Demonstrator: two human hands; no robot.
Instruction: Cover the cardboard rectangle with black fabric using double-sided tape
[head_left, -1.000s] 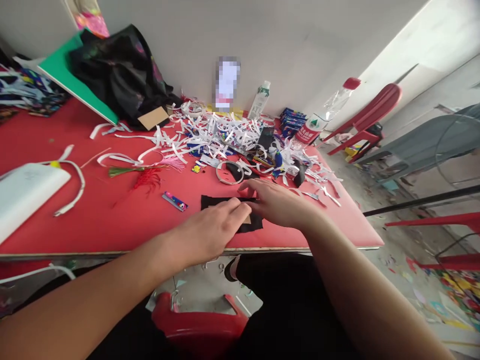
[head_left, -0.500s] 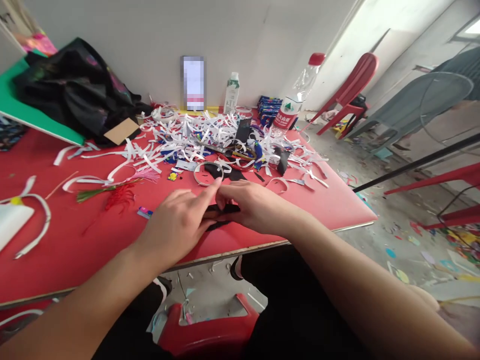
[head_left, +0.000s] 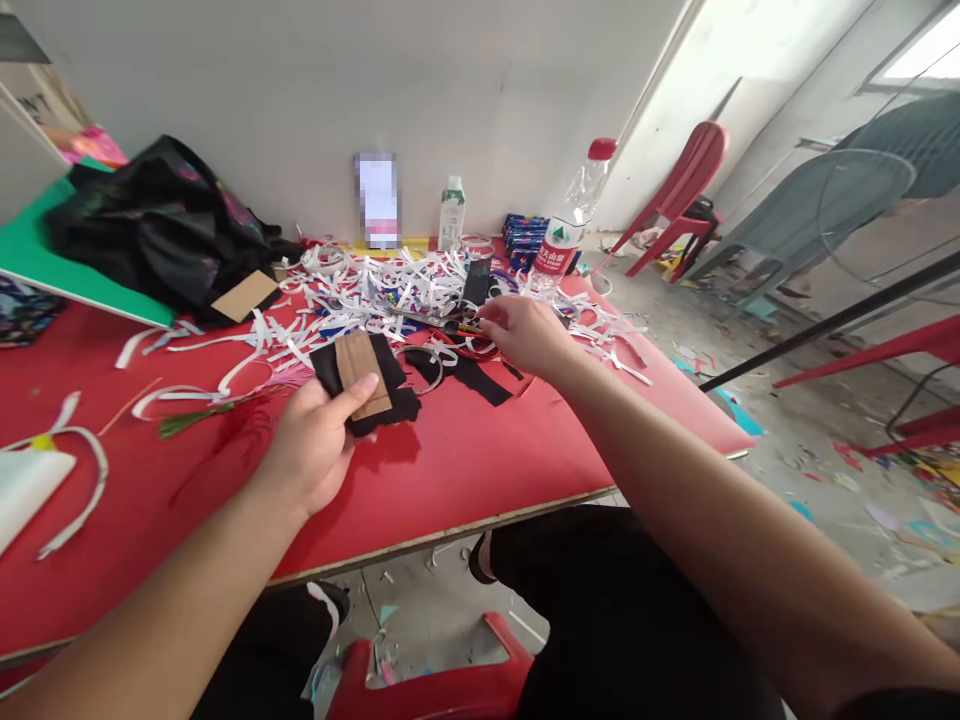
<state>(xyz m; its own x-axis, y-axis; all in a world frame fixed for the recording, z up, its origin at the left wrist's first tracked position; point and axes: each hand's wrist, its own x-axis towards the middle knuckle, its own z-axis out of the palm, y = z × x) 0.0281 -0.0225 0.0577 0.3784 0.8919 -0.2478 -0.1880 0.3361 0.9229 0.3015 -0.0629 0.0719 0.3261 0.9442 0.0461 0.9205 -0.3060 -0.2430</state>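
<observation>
My left hand [head_left: 319, 440] holds a piece of brown cardboard [head_left: 361, 365] with black material [head_left: 396, 385] around its edges, the thumb pressing on the cardboard's face. Further right, my right hand [head_left: 532, 335] reaches over the pile, its fingers bent and a little apart. Just under its fingertips lie scissors with red handles [head_left: 474, 348], partly covered by the hand. A black strip [head_left: 484, 382] lies on the red table in front of the pile. Beside it is a pale ring-shaped roll [head_left: 441, 372]. A dark rectangular piece [head_left: 477, 282] rests upon the paper strips.
White paper strips [head_left: 409, 275] spread over the table [head_left: 450, 470]. A phone [head_left: 378, 200] leans on the wall near a small bottle [head_left: 451, 213]. A large red-capped bottle [head_left: 562, 240] stands right of blue packets [head_left: 525, 240]. Black fabric [head_left: 165, 230] is piled at left.
My hands have separated. The left has lifted the cardboard with its black material and turned its brown face up; the right has let go and moved forward to the scissors.
</observation>
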